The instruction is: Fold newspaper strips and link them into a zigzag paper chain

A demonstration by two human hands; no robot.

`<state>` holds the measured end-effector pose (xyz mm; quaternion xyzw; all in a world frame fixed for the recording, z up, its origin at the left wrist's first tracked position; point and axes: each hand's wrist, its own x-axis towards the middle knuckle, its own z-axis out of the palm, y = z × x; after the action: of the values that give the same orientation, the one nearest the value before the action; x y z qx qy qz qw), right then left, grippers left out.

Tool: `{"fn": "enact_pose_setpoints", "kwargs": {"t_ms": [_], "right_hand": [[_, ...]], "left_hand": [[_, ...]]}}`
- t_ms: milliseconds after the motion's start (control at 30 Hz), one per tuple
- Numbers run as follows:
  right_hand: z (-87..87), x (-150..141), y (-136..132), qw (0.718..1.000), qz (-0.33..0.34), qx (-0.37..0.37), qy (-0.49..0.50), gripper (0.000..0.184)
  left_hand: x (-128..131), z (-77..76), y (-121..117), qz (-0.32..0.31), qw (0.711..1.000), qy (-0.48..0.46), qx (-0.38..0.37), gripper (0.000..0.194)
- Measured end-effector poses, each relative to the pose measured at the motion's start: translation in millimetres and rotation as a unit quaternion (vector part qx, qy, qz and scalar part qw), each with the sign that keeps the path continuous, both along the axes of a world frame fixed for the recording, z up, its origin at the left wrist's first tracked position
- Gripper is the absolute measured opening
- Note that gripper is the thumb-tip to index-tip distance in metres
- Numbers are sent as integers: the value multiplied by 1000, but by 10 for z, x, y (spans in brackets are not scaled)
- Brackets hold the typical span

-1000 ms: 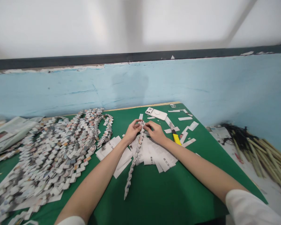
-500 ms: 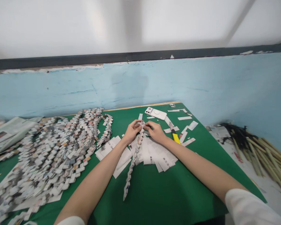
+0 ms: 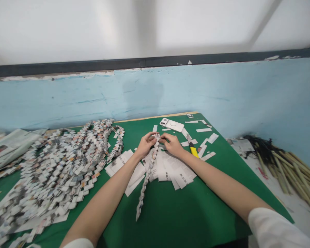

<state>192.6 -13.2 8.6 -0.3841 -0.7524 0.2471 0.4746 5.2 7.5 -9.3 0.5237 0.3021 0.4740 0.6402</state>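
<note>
My left hand [image 3: 145,144] and my right hand [image 3: 173,144] meet at the far middle of the green table [image 3: 183,213]. Both pinch the top end of a folded paper chain [image 3: 146,179] that trails toward me across the cloth. Under the hands lies a fan of white paper strips [image 3: 167,168] printed with text. The fingers of both hands are closed around the chain's end link.
A big heap of finished paper chains [image 3: 57,172] covers the left of the table. A white phone [image 3: 172,125], a yellow utility knife [image 3: 193,148] and loose paper scraps [image 3: 206,141] lie behind my right hand. Newspapers [image 3: 7,144] are far left; wooden sticks [image 3: 291,172] lie right.
</note>
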Motion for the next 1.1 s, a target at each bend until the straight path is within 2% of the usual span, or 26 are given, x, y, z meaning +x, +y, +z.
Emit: {"fn": "enact_pose_setpoints", "kwargs": {"t_ms": [500, 633, 800, 1100], "right_hand": [[-54, 60, 69, 1000, 10, -18, 2, 13], [-53, 29, 53, 1000, -15, -15, 22, 14], [-52, -28, 20, 995, -31, -58, 79, 19], [-7, -59, -43, 994, -90, -34, 45, 22]], "left_hand": [[-18, -59, 33, -20, 999, 30, 40, 48], [-4, -44, 22, -20, 999, 33, 32, 50], [14, -39, 15, -14, 1000, 4, 5, 54], [21, -22, 2, -14, 1000, -2, -8, 55]]}}
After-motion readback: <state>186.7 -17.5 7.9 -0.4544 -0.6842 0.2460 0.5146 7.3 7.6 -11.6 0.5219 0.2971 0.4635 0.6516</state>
